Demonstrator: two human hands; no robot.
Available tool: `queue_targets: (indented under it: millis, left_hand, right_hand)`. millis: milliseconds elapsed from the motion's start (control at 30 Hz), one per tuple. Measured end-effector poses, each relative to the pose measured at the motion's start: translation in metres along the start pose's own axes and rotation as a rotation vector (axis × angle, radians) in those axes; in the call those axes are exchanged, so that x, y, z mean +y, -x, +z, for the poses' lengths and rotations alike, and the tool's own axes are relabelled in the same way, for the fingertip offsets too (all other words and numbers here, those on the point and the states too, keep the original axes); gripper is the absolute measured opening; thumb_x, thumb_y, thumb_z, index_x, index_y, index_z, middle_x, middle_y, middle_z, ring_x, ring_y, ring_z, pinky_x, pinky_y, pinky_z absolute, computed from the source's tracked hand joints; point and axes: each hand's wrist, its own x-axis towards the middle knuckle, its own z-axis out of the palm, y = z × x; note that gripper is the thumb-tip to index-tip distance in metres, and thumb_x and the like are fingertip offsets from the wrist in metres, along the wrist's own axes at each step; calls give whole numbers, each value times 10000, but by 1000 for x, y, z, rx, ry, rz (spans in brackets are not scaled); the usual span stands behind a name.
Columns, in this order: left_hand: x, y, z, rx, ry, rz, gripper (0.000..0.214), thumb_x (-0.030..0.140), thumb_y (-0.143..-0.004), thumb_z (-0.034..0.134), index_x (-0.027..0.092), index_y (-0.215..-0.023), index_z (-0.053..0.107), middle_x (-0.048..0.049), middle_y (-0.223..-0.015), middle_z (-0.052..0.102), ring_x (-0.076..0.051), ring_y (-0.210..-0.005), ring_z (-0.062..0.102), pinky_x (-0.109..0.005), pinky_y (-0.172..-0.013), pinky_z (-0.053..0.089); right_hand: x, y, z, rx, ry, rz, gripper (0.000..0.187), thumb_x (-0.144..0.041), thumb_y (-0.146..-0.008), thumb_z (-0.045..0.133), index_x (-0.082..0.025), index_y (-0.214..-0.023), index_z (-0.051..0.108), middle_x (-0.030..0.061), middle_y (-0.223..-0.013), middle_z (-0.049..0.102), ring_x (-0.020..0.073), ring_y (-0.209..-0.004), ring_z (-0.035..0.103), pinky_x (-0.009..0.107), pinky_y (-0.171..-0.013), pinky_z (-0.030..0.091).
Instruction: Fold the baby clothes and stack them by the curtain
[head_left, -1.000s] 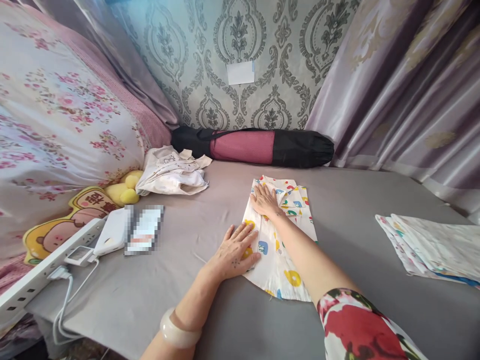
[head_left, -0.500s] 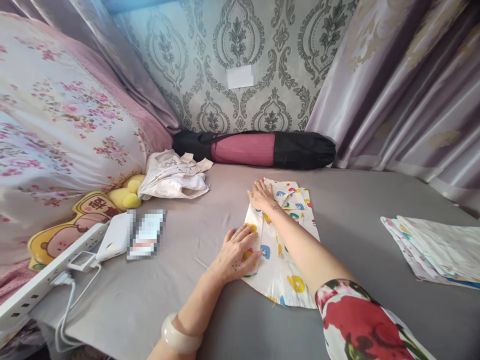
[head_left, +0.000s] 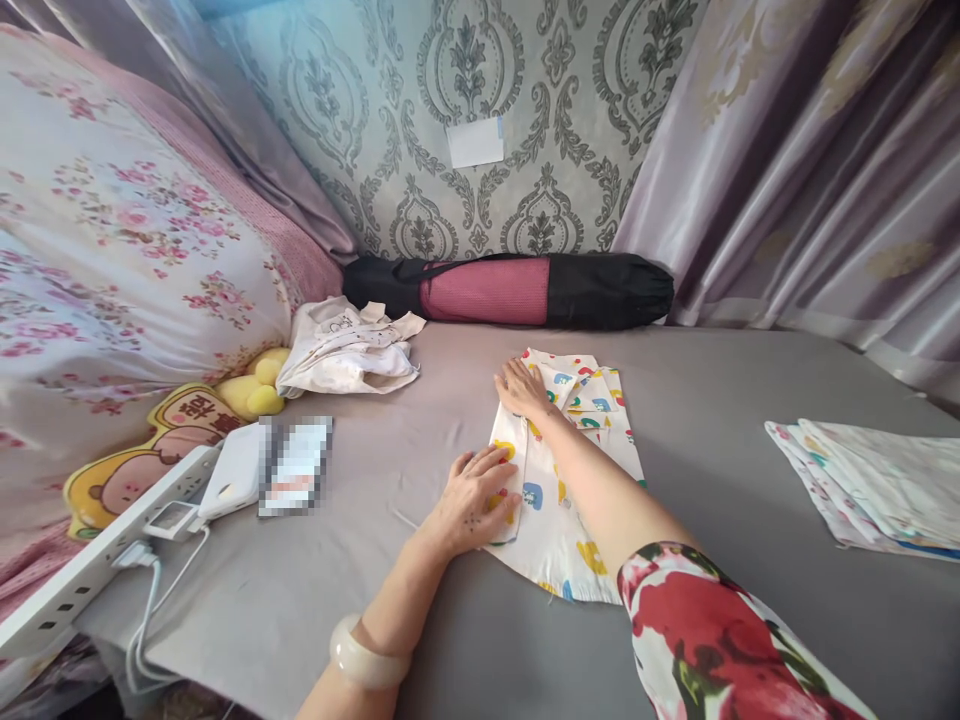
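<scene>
A small cream garment printed with yellow, blue and red shapes lies partly folded on the grey bed sheet. My left hand lies flat on its near left edge, fingers stretched out. Farther away, near the collar at the top left, my right hand rests flat on the cloth with fingers extended. A pale bangle circles my left wrist. My right arm crosses over the garment and hides part of it.
A stack of folded printed cloths lies at the right. A crumpled white garment, a yellow plush toy, a power strip with cable and a white device sit left. A black-and-pink rolled bag lies against the wall.
My right hand has slid slightly farther up and left along the garment's top edge. The left hand stays pressed on the near left edge. The view has shifted a little.
</scene>
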Motion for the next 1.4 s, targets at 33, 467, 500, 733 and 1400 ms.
queue_targets:
  millis: [33,467,500,733,1400]
  left_hand:
    - [-1,0,0,30,14,-3,374,372,-904,517,246,-1248,593,-105,-1432,509,-272,-1353,430,-504,-1126,283]
    - [-20,-6,2,499,86,-277,267,160,-880,414,210,-1015,638,-77,-951,697,-208,-888,646,-323,-859,480]
    - [-21,-5,3,516,87,-293,269,147,-871,414,207,-1006,639,-76,-950,696,-207,-894,645,-322,-863,479]
    - [-24,-5,2,599,114,-404,277,121,-848,400,195,-962,642,-71,-931,695,-198,-897,646,-315,-858,482]
    - [-27,-4,2,605,113,-458,270,133,-862,409,172,-972,653,-65,-915,705,-187,-908,651,-317,-892,493]
  right_hand:
    - [1,1,-1,-6,-13,-5,541,-374,-998,215,-108,-1420,426,124,-1538,356,210,-1440,237,429,-1174,103]
    - [-16,58,-5,-94,69,-19,615,-372,-987,211,-25,-1487,295,154,-1588,213,262,-1469,136,485,-1176,64]
    - [-16,58,-5,-92,71,-17,614,-373,-987,212,-27,-1487,296,150,-1587,217,261,-1468,139,484,-1175,70]
    - [-23,72,-6,-77,75,-37,585,-346,-986,235,-42,-1478,321,147,-1585,231,258,-1462,161,451,-1177,83]
    - [-69,166,-3,-31,31,-219,604,-345,-987,274,26,-1460,333,224,-1551,271,326,-1451,193,500,-1164,99]
